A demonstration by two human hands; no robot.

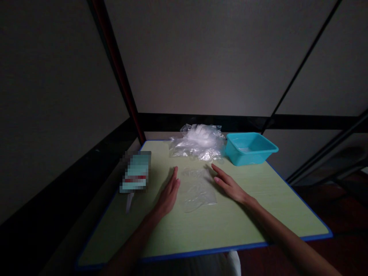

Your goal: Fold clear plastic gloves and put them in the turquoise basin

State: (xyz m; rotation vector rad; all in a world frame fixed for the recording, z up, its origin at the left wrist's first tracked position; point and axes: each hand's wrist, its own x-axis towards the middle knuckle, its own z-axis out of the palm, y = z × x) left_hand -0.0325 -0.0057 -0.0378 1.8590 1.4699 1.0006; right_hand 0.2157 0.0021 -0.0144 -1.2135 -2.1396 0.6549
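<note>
Fingers either side of plastic bag

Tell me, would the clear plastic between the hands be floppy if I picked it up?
Probably floppy: the clear plastic looks thin and wrinkled. It's likely very light, since the table shows through it. Pushed, it might crumple, as it lies nearly flat.

Left forearm enters from the lower edge, slanting up and rightward on my remote feed. Left hand turned edge-on, fingers straight and close together, pointing forward. Right forearm slants up and leftward; I read right hand as uncurled, fingers extended forward-left. Palms face inward, apart.
</note>
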